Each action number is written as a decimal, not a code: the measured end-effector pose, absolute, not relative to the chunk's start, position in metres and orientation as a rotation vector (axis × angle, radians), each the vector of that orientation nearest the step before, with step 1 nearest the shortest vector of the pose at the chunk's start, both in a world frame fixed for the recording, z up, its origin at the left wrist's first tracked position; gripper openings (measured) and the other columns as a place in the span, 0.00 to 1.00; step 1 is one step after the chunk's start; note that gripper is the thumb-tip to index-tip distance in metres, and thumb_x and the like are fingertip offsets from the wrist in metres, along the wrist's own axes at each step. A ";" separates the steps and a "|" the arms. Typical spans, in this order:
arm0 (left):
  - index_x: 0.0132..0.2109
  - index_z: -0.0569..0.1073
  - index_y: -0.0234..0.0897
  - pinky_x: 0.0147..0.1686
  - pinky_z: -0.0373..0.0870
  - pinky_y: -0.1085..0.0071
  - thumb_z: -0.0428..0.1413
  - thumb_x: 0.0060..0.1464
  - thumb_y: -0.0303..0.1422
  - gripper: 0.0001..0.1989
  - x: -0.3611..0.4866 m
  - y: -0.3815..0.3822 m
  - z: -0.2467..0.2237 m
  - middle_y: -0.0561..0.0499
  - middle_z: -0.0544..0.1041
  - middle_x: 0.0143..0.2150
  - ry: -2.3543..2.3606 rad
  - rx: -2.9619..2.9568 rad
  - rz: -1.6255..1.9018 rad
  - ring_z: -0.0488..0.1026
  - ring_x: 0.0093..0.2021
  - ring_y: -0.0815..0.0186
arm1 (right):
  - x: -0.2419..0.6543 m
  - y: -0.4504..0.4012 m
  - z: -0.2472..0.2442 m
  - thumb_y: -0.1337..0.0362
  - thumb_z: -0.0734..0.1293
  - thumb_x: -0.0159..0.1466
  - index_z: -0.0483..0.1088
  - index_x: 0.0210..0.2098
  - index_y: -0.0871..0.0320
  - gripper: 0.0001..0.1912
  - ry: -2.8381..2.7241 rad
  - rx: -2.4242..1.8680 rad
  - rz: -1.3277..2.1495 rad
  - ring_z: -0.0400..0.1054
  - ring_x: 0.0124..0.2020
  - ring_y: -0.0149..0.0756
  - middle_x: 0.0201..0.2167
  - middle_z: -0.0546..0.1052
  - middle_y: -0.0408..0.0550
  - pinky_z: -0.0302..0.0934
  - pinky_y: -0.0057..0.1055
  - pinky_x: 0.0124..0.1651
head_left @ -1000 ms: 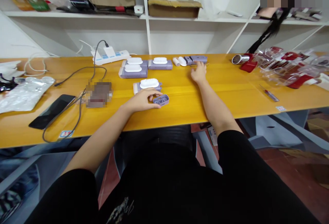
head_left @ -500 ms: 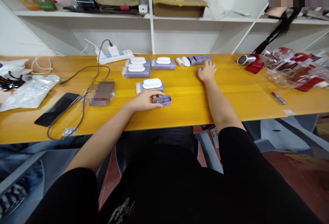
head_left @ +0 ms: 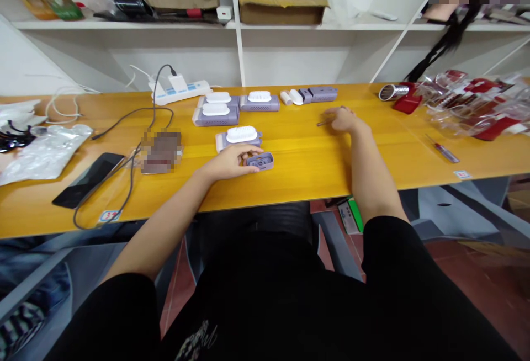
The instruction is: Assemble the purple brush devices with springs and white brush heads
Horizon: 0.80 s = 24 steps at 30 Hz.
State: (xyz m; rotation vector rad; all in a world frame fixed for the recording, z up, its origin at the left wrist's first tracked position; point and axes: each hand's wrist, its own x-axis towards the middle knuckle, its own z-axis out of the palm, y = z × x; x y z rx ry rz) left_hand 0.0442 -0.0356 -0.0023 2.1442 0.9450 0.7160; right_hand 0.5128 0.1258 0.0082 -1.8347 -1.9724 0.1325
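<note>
My left hand (head_left: pixel 232 162) is closed around the end of a small purple oval plastic shell (head_left: pixel 265 160), its hollow side with moulded details facing up. Just behind that hand lies a purple hairbrush head with a white bristle pad (head_left: pixel 242 134), partly covered by my fingers. My right hand (head_left: pixel 344 120) is over the table at the right, fingers stretched leftward and apart. Nothing plain shows in it, though its fingertips are small and slightly blurred. Beyond it, a purple perforated housing (head_left: pixel 323 94) lies in a row with a dark purple piece (head_left: pixel 305 95), a white oval pad (head_left: pixel 295 96) and a pale cap (head_left: pixel 286 97).
Several similar brush heads (head_left: pixel 216 114) lie at the back. On the left are a phone (head_left: pixel 88 180), a dark cable (head_left: pixel 131 173), a power strip (head_left: pixel 182 91) and bubble wrap (head_left: pixel 49 148). A screwdriver (head_left: pixel 445 151) and bagged red brush parts (head_left: pixel 476 104) lie right.
My right hand has drawn back from the purple housing, towards me and slightly right, uncovering it. My left hand keeps its hold on the oval shell. The view has shifted slightly.
</note>
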 end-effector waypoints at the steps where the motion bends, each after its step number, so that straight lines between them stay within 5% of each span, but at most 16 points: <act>1: 0.63 0.85 0.42 0.34 0.70 0.66 0.74 0.55 0.49 0.31 0.044 -0.036 -0.002 0.46 0.88 0.48 0.946 2.141 0.708 0.70 0.32 0.66 | 0.513 0.123 0.009 0.67 0.77 0.64 0.86 0.55 0.54 0.19 -1.987 -1.909 0.157 0.75 0.66 0.67 0.55 0.86 0.61 0.62 0.69 0.74; 5: 0.64 0.85 0.42 0.34 0.71 0.66 0.74 0.56 0.50 0.33 0.045 -0.036 -0.002 0.45 0.88 0.51 0.948 2.125 0.690 0.70 0.31 0.66 | 0.500 0.114 0.011 0.69 0.77 0.64 0.87 0.46 0.55 0.11 -1.975 -2.037 0.108 0.76 0.66 0.71 0.50 0.88 0.60 0.56 0.78 0.77; 8: 0.64 0.85 0.41 0.35 0.72 0.65 0.74 0.56 0.49 0.33 0.045 -0.036 -0.003 0.44 0.88 0.53 0.945 2.121 0.692 0.71 0.32 0.65 | 0.477 0.108 0.019 0.63 0.76 0.69 0.85 0.46 0.58 0.07 -1.956 -1.839 0.187 0.79 0.63 0.68 0.47 0.88 0.61 0.62 0.75 0.76; 12: 0.63 0.85 0.41 0.41 0.77 0.62 0.73 0.56 0.50 0.31 0.044 -0.036 -0.003 0.43 0.89 0.53 0.951 2.123 0.693 0.78 0.38 0.60 | 0.428 0.089 0.042 0.46 0.82 0.66 0.80 0.53 0.54 0.25 -1.819 -1.290 0.677 0.85 0.52 0.54 0.51 0.87 0.56 0.81 0.57 0.61; 15: 0.63 0.85 0.40 0.45 0.79 0.59 0.72 0.57 0.49 0.31 0.044 -0.036 -0.003 0.42 0.89 0.53 0.967 2.125 0.702 0.81 0.43 0.56 | 0.382 0.060 0.059 0.39 0.87 0.58 0.76 0.52 0.50 0.34 -1.765 -0.877 1.105 0.86 0.48 0.48 0.49 0.87 0.50 0.85 0.47 0.51; 24: 0.59 0.84 0.39 0.57 0.81 0.55 0.71 0.56 0.46 0.27 0.046 -0.034 -0.011 0.43 0.89 0.57 0.966 2.173 0.698 0.86 0.53 0.49 | 0.307 0.004 0.021 0.50 0.89 0.59 0.78 0.47 0.55 0.27 -1.938 -0.521 1.526 0.86 0.47 0.39 0.43 0.89 0.48 0.80 0.35 0.55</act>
